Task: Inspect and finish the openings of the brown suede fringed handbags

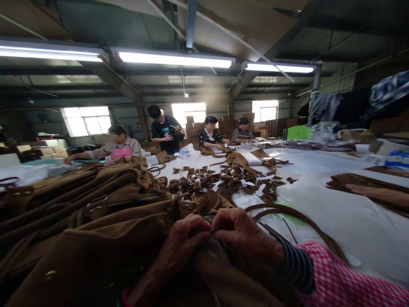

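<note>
- The left hand (188, 233) is pinching a small piece (211, 230) between thumb and forefinger; what it is cannot be told.
- The right hand (244, 232) is meeting it there, thumb and forefinger closing on the same spot, the other fingers curling.
- A brown bag (220, 279) is lying directly under both hands, with grey cloth (219, 251) showing just below the fingertips.
- More brown bags (105, 204) are piling up left of the left hand, one showing a gold stud (50, 275).
- A long brown strap (326, 239) is curving out to the right of the right hand.
- Small brown straps (204, 175) with white wrappings are heaping just beyond the hands, on a white-covered table (377, 230).
- A striped cuff (297, 263) and a pink checked sleeve (348, 273) are covering the right arm.
- Farther beyond the hands, three people are sitting, one wearing a pink apron (122, 152), and another person (164, 133) is standing.
</note>
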`<state>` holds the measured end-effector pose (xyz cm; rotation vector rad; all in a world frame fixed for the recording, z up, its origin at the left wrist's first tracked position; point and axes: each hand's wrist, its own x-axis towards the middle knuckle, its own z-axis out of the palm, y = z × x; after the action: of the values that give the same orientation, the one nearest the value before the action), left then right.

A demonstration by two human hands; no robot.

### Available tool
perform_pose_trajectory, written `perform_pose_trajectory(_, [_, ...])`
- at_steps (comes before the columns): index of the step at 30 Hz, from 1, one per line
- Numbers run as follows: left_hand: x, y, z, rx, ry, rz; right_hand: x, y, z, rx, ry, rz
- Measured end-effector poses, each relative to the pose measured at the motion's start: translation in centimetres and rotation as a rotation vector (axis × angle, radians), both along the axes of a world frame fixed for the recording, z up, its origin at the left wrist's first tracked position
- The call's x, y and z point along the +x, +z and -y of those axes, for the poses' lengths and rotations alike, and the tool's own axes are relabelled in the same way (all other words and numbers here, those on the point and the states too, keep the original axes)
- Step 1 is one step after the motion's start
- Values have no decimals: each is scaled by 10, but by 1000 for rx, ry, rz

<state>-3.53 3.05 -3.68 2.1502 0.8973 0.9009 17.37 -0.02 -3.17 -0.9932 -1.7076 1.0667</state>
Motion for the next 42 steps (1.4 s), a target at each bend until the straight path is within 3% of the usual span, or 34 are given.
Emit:
perform_pose_trajectory(5, [3,-2,5,33,-71,-56,2,0,10,39,-21,-11])
perform_pose_trajectory(9, [3,-4,6,35,-52,-108,20,5,-2,-52,82,2])
perform_pose_trajectory(11, [1,-5,5,13,-43,-125,42,9,-29,2,2,66])
perform_pose_trajectory(12, [0,-6,4,-9,-40,-128,55,11,-48,74,-112,143])
perform_pose_trajectory(13, [-1,-7,3,-32,-31,-125,70,11,-70,165,-262,270])
perform_pose_trajectory(15, [-3,-9,2,-70,-8,-113,98,6,-115,305,-510,747])
perform_pose_trajectory(18, [-4,-12,1,-79,4,-96,123,-16,-165,301,-552,969])
perform_pose_trajectory(22, [-1,-16,-3,-39,25,-91,122,-45,-187,326,-521,1097])
perform_pose_trajectory(24, [0,-18,-6,-15,7,-96,118,-42,-186,376,-518,1127])
perform_pose_trajectory(26, [0,-21,-8,8,0,-103,118,-22,-184,441,-536,1130])
perform_pose_trajectory(32, [-4,-21,-3,13,125,-6,124,101,-149,601,-650,968])
perform_pose_trajectory(35, [-3,-13,-1,36,118,74,122,139,-111,510,-616,794])
perform_pose_trajectory(38, [0,-6,-2,77,56,89,116,137,-67,350,-539,609])
perform_pose_trajectory(42, [3,-5,-6,63,9,98,94,92,-18,-17,-471,237])
